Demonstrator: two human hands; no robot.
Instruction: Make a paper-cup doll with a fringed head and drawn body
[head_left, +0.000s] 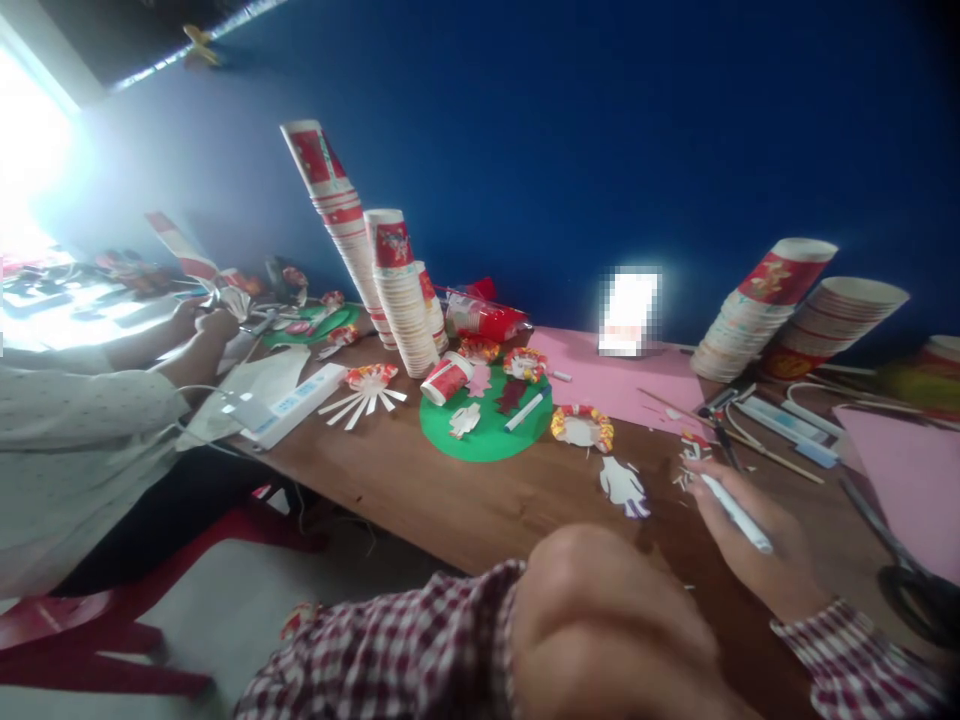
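My right hand (750, 530) is over the right side of the brown table, its fingers closed around a slim white marker pen (739, 513). The pen slants across the fingers, and small paper scraps (686, 470) lie by the fingertips. Close to the camera, my left hand (615, 620) shows only as a rounded, bent shape beyond a checked sleeve; its fingers are hidden. Just past it lies a white paper cutout (621, 483) with purple-coloured edges, beside a ring (581, 430) with a red and yellow rim.
A green paper disc (484, 435) carries a tipped paper cup (448, 377) and cutouts. Tall cup stacks (405, 310) lean at the back, others (772, 300) at right. Scissors (911, 590) lie at the right edge. A co-worker's hands (214, 330) work at left. Pink paper (585, 375) lies behind.
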